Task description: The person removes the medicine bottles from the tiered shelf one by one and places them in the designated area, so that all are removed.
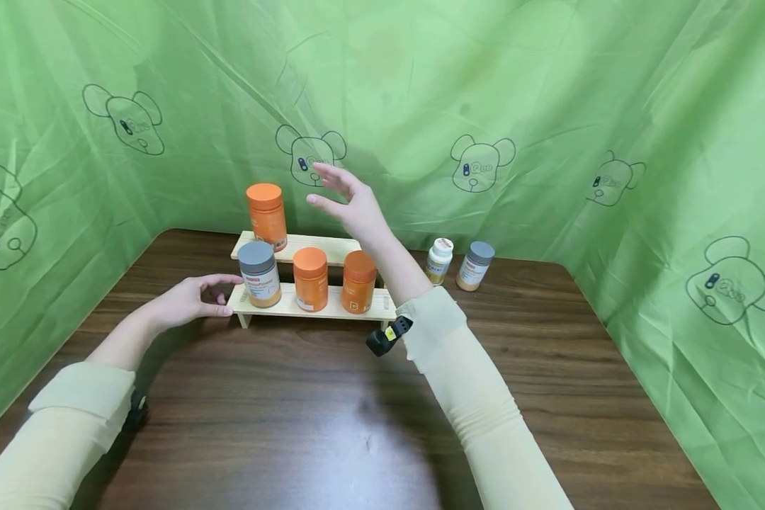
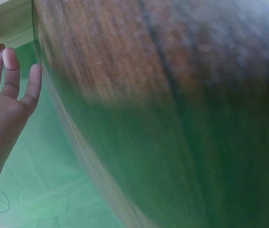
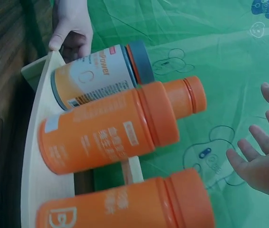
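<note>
While left hand against rack, right aloft

Open tabletop before the rack, 3 jars across its front step, back-step room right of 1 orange jar, 2 bottles farther right, green curtain close behind

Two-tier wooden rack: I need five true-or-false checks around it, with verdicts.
One orange jar stands on the upper shelf. True.
The right hand grips an orange jar. False: it is raised and empty.
Leftmost on the lower shelf in the head view is a gray-lidded jar. True.
The white bottle stands on the rack. False: it stands on the table, right of the rack.
The left hand touches the rack's left end. True.
</note>
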The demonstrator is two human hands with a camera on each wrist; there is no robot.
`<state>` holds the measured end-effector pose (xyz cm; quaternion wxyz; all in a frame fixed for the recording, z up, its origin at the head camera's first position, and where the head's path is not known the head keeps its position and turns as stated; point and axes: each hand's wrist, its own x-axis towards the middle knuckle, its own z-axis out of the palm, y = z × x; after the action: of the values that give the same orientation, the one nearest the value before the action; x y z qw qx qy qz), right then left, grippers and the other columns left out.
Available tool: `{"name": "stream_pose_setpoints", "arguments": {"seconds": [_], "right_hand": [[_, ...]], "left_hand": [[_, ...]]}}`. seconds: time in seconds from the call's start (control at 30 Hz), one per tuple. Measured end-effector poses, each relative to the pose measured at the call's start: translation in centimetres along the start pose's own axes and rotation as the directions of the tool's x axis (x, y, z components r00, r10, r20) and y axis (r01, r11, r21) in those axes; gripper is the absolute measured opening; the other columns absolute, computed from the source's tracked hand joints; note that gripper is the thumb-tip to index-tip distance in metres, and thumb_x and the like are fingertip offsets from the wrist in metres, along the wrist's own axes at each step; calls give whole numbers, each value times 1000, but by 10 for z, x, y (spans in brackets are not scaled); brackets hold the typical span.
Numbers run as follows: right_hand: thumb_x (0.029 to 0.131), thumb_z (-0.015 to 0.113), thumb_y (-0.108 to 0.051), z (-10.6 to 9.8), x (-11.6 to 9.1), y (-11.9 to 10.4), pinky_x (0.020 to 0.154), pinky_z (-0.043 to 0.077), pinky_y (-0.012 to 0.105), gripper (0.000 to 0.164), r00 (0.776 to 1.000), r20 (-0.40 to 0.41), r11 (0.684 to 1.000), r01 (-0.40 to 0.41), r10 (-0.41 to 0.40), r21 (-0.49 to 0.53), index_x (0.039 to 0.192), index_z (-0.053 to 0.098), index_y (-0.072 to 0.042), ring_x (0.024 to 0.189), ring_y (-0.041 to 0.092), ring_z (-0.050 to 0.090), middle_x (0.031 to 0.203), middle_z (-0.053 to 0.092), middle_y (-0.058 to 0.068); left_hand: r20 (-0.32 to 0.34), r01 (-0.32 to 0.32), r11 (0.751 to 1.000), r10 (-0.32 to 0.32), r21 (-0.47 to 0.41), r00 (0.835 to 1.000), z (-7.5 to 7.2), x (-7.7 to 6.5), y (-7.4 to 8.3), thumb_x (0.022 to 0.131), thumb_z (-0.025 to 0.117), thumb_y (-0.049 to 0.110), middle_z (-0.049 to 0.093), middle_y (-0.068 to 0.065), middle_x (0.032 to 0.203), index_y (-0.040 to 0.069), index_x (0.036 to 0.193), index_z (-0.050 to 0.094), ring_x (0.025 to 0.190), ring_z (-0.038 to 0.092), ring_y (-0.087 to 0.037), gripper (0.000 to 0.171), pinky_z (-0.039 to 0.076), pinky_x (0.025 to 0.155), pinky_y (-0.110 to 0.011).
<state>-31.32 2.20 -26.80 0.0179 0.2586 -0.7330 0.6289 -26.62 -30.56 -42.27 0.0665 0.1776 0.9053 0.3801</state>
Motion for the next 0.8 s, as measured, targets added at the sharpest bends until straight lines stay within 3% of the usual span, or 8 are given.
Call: {"name": "stream_pose_setpoints", "arguments": {"seconds": [0.4,0.8], "right_hand": [[84,72,-29,26,15,14,97,41,31,54,997,65,996,-45,49,-73,134,51,-29,129,14,43,136,48,-15],[86,70,-31,40,24,29,98,41,34,54,993,85,990,-70,81,-122,135,50,-27,131,18,40,139,46,-10]], "left_hand": [[7,-16,1000,16,-9,1000,0,0,-3,78,77,25,57,-7,87,13,134,49,81,52,-12,64,41,67,-25],[6,-14,1000,14,-4,1000,0,2,-4,78,78,28,57,-7,86,15,132,50,80,52,-13,62,42,66,-25]]}}
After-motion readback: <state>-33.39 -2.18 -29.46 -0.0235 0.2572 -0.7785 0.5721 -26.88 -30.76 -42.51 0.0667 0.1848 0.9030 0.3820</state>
